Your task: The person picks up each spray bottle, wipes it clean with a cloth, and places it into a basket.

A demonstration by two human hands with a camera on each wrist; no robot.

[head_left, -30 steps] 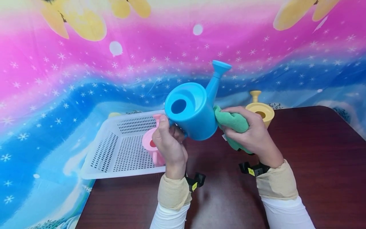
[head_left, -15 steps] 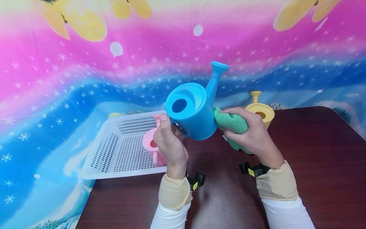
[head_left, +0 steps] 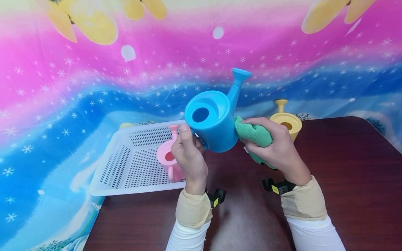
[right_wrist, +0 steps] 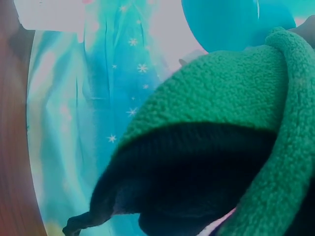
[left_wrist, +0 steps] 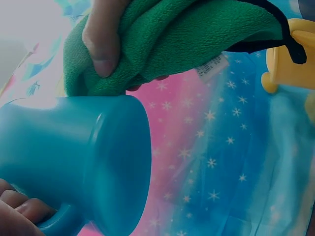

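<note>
A blue watering can [head_left: 216,129] is held tilted above the table, its spout pointing up and to the right. My left hand [head_left: 191,157] grips it by the handle; the left wrist view shows fingers curled through that handle. In my right hand [head_left: 279,146] is a bunched green cloth [head_left: 254,134], pressed against the can's right side below the spout. A white tag and dark edging show on the cloth [left_wrist: 182,44] in the left wrist view. The right wrist view has the cloth [right_wrist: 221,93] covering most of the hand, with part of the blue can [right_wrist: 236,22] behind.
A white perforated basket [head_left: 106,190] stands at the left, with a pink watering can [head_left: 166,153] upright inside it. Behind my right hand, a yellow watering can [head_left: 290,122] stands on the dark wooden table [head_left: 351,174]. A patterned backdrop [head_left: 188,45] hangs behind.
The left hand and the blue watering can have shifted slightly to the right, the can turning a little. The right hand with the cloth stays nearly in place against it.
</note>
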